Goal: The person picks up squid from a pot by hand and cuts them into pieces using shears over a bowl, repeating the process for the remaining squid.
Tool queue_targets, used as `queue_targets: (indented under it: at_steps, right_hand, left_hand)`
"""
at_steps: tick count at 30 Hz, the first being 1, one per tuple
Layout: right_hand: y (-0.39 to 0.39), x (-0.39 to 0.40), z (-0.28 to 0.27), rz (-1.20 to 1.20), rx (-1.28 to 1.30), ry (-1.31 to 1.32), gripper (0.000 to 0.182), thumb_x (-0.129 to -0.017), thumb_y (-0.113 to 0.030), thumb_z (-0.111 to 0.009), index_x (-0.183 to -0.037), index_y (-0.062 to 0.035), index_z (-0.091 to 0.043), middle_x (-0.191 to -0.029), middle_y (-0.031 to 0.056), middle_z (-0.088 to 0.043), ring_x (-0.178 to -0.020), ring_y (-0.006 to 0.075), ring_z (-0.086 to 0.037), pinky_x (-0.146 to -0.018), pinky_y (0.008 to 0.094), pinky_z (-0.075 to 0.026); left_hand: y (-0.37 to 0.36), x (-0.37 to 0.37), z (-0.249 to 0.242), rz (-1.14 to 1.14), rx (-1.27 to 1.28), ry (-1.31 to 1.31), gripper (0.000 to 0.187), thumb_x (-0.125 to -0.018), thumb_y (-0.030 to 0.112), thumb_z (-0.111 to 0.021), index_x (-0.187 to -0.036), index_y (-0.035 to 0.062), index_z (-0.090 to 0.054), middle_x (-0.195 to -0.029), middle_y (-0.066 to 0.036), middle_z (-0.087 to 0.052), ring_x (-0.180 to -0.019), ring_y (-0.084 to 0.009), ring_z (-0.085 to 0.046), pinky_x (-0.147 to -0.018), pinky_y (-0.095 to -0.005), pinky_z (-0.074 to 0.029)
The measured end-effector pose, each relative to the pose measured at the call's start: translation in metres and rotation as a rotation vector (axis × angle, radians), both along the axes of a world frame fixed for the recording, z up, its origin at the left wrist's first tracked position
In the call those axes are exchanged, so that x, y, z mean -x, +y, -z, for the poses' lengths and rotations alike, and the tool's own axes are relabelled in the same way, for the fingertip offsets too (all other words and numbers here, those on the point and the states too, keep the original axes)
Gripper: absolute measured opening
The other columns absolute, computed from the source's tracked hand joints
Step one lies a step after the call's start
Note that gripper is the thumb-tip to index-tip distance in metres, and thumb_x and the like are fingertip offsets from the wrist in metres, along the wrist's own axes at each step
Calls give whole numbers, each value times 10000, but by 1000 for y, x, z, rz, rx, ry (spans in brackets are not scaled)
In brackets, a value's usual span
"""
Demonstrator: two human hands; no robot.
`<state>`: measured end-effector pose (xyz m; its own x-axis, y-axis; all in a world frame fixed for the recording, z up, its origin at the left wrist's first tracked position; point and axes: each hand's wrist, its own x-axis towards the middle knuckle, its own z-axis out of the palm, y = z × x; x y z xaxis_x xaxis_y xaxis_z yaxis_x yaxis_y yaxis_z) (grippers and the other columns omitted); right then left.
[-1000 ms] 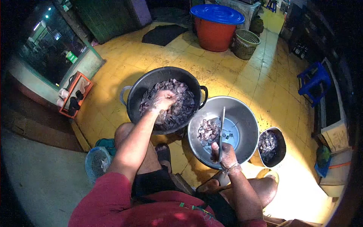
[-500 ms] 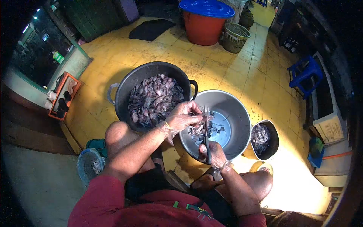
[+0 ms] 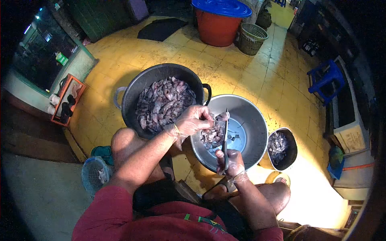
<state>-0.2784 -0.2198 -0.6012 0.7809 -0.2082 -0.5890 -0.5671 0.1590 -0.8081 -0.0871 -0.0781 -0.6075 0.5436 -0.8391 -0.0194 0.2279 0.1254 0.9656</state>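
Observation:
My left hand (image 3: 192, 121), in a clear plastic glove, pinches a soft pinkish-grey piece of squid (image 3: 220, 117) above the grey metal basin (image 3: 256, 120). In my gloved right hand (image 3: 235, 164) are scissors (image 3: 226, 138), blades pointing away from me and up against the squid. Cut pieces (image 3: 210, 138) lie in the basin's left part, with dark scraps on its bottom. To the left of the basin, a large black tub (image 3: 130, 92) holds a heap of purplish squid (image 3: 165, 102). A smaller pot (image 3: 294, 150) with more pieces (image 3: 277, 143) stands to the right.
A blue mesh basket (image 3: 90, 176) sits by my left knee. Farther off are a red barrel with a blue lid (image 3: 219, 28), a woven basket (image 3: 252, 39) and a dark mat (image 3: 161, 29). A blue stool (image 3: 327, 82) stands right, an orange shoe rack (image 3: 68, 99) left.
The scissors have shifted slightly right and tilted, with their tip higher in view. My left hand has drawn slightly left and down, and the squid piece now shows beside the blades.

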Motion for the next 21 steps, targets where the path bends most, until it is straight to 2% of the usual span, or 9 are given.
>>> queue_targets:
  at_steps: [3, 5, 7, 8, 9, 12, 17, 21]
  right_hand:
    - [-5, -1, -1, 0, -8, -79, 361, -858, -309, -716, -748, 16, -603, -541, 47, -553, -429, 126, -537, -377, 263, -403]
    - [-4, -1, -5, -32, 46, -59, 345, -859, -293, -717, -754, 17, -610, -548, 51, -566, -435, 117, -537, -383, 254, -400]
    - [-2, 0, -5, -76, 58, -79, 352, -855, -301, -720, -742, 16, -619, -550, 52, -574, -441, 114, -539, -395, 255, -403]
    - [-3, 2, 4, -84, 80, -111, 358, -849, -309, -725, -728, 14, -630, -552, 49, -581, -447, 109, -539, -411, 258, -408]
    - [-3, 1, 4, -85, 81, -112, 358, -849, -309, -725, -728, 14, -630, -552, 49, -581, -447, 109, -539, -411, 258, -408]
    - [-3, 1, 4, -113, 64, -76, 364, -845, -316, -730, -718, 12, -635, -552, 48, -582, -456, 109, -540, -423, 264, -412]
    - [-1, 1, -7, -114, 92, -55, 375, -824, -337, -748, -773, 25, -667, -569, 49, -592, -486, 109, -539, -450, 272, -419]
    - [-4, 4, 19, -109, 166, -126, 407, -802, -359, -765, -828, 40, -688, -591, 48, -607, -526, 106, -527, -494, 286, -430]
  left_hand:
    - [-3, 6, -1, -42, -48, -48, 115, -843, 3, -667, -823, 40, -560, -789, -33, -610, -661, -99, -600, -600, -241, -521]
    - [-3, 6, 5, -48, -30, -8, 118, -847, 9, -667, -876, 38, -557, -812, -30, -599, -681, -96, -597, -626, -243, -526]
    - [-7, 9, 3, -141, -43, 127, 163, -860, 35, -665, -973, 32, -548, -889, -42, -601, -739, -100, -605, -664, -244, -530]
    - [-9, 12, 3, -160, -68, 111, 201, -889, 61, -643, -1052, 27, -530, -945, -51, -598, -799, -126, -624, -706, -264, -546]
    - [-10, 15, -1, -162, -67, 110, 201, -889, 61, -643, -1052, 27, -530, -945, -51, -598, -799, -126, -624, -706, -264, -546]
    - [-11, 21, -9, -106, 50, 420, 170, -924, 63, -591, -1084, 36, -539, -976, -59, -620, -862, -171, -653, -732, -311, -576]
    - [-9, 20, -6, -123, 76, 432, 162, -917, 58, -598, -1072, 50, -551, -964, -78, -641, -853, -171, -654, -687, -295, -580]
    - [-8, 18, -7, -117, 150, 474, 155, -909, 42, -602, -1057, 50, -557, -958, -99, -644, -832, -175, -658, -679, -279, -582]
